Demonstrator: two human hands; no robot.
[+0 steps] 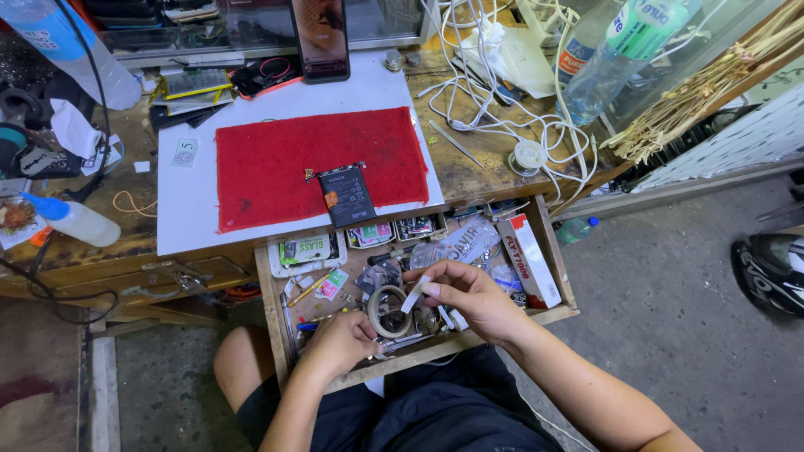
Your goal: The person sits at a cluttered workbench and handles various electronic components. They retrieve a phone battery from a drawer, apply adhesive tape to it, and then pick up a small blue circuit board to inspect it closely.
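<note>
My left hand (342,338) grips a roll of pale tape (389,311) over an open wooden drawer (274,318). With thumb and fingers, my right hand (466,295) pinches the free white end of the tape (416,294) and holds it pulled away from the roll. Beyond the drawer, a dark flat phone battery (347,195) lies on a red mat (276,163) that rests on a white board (188,213) on the workbench.
The drawer holds several small packets, tools and a red-and-white box (529,258). A phone (319,38) stands at the back. White cables (502,117), a plastic bottle (615,54), a squeeze bottle (71,219) and clutter crowd the bench. A helmet (770,272) lies on the floor at right.
</note>
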